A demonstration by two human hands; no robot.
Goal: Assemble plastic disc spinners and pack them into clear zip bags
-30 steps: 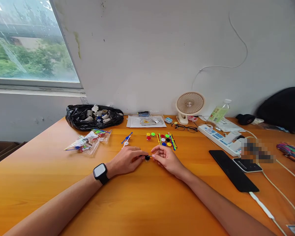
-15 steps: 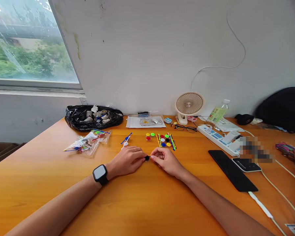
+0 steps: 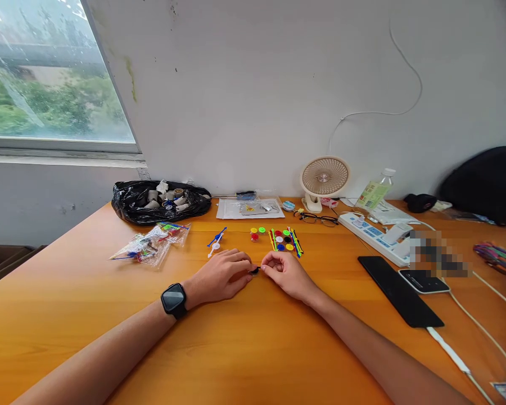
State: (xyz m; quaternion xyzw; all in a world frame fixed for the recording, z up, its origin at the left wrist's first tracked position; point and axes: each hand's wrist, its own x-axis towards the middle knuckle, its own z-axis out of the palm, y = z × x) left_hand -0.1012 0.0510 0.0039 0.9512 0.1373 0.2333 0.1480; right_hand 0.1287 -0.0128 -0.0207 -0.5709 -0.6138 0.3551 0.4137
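Note:
Between my fingertips, on the wooden table, is a small black round piece with a thin dark stem. My left hand grips its left side, with thumb and fingers closed and partly covering it. From the right, my right hand pinches the stem between thumb and forefinger. Just beyond lie blue and white arrow-shaped pieces, a few coloured round pieces, and a group of coloured discs flanked by yellow, green, red and blue sticks.
At the back left sit a black plastic bag and a clear bag of coloured parts. A small fan, glasses, power strip and black phone occupy the right. Bundled coloured strands lie farther right.
Both hands and the black piece have shifted slightly right. The left fingers now cover more of it. At the far right, the other person's hand has mostly moved out of view.

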